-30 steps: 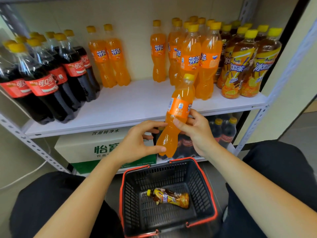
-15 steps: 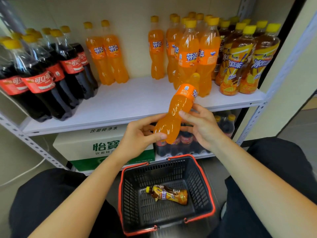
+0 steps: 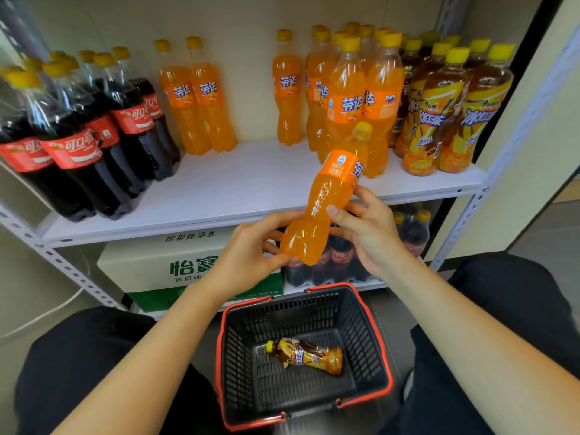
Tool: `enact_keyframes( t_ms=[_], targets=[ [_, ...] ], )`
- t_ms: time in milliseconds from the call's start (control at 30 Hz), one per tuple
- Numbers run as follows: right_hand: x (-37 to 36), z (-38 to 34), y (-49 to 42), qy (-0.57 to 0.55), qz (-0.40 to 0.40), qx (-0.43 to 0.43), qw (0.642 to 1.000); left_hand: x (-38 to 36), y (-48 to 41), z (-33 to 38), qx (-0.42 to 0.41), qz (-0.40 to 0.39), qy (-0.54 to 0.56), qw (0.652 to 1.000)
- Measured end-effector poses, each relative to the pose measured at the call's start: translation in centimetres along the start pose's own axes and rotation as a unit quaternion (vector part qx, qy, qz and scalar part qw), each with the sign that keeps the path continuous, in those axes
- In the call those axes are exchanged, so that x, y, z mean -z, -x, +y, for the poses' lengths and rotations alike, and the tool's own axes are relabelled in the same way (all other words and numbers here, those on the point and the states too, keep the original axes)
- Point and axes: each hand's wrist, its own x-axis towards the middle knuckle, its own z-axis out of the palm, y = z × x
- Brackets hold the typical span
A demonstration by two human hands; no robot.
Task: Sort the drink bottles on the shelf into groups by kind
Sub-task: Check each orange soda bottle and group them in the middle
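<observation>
Nearest me is the basket (image 3: 244, 356), with one tea bottle (image 3: 309, 356) lying flat on its floor. Directly above the basket I hold the orange soda bottle (image 3: 320, 205), tilted with its cap up and away from me. To do this step well, I would bring it upright before it passes the shelf edge. Then I would set it down base first without knocking its neighbours.

My left hand (image 3: 248, 255) cups the bottle's base, thumb and fingers closed round it. My right hand (image 3: 367, 237) pinches the waist just below the label. Both forearms reach forward, one on either side of the basket.

Beyond and above the basket, on the shelf (image 3: 251, 183), stands the orange soda cluster (image 3: 348, 98), which I judge the likely spot. The cola bottles (image 3: 78, 136) stand up and left of the basket, and the iced tea bottles (image 3: 439, 114) up and right.
</observation>
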Motion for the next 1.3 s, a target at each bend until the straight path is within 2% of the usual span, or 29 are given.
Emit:
enact_keyframes(
  t_ms=[300,633,833,967,1133,1300],
  targets=[
    [-0.2,0.1,0.3,-0.016,0.003,-0.001,1.000,0.1,0.0,0.4,0.027,0.018,0.150,0.988],
    [-1.4,-0.4,-0.1,0.065,0.006,0.082,0.994,0.1,-0.7,-0.2,0.080,0.047,0.131,0.987],
    [-3.4,-1.6,-2.4,0.161,0.005,0.165,0.973,1.4,-2.3,-1.6,0.060,0.079,0.118,0.988],
    [-4.9,-2.5,-4.7,0.205,0.012,0.222,0.953,3.5,-4.2,-3.3,0.074,0.142,0.081,0.984],
    [-6.7,-2.7,-8.7,0.257,0.029,0.230,0.938,7.7,-7.3,-6.6,0.149,0.279,0.068,0.946],
    [-7.8,-1.2,-11.8,0.294,0.052,0.234,0.925,11.9,-10.7,-10.2,0.187,0.328,0.003,0.926]
  ],
)
